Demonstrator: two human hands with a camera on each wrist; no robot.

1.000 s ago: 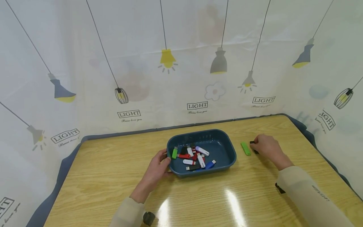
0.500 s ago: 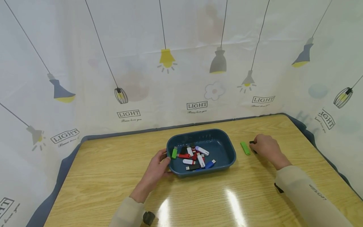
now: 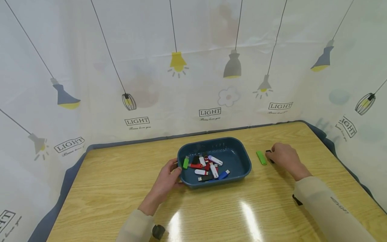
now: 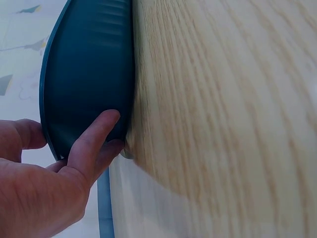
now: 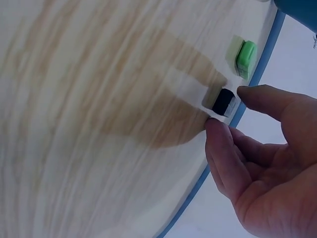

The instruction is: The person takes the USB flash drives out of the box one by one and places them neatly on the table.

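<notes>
My left hand [image 3: 165, 178] grips the left end of a dark blue plastic tray [image 3: 242, 158]. The thumb lies at its rim and the fingers press the outer wall [image 4: 91, 64]. Several USB flash drives in green, red, white, black and blue lie jumbled in its left half, among them a green one [image 3: 185, 162] and a blue one [image 3: 224, 174]. Right of the tray, my right hand [image 3: 285, 157] pinches a black USB flash drive [image 5: 224, 102] on the table, thumb and forefinger on either side. A bright green USB flash drive [image 3: 261, 158] lies beside it, parallel, on the tray side.
Under everything is a wood-grain table [image 3: 121, 188] with glare near its front. A pale cloth [image 3: 193, 84] printed with lamps and a dark blue border hangs behind and at the sides. Dark straps show under both cuffs.
Both hands and the tray hold almost the same place. The right hand shifts only slightly around the black flash drive, which stays beside the green one.
</notes>
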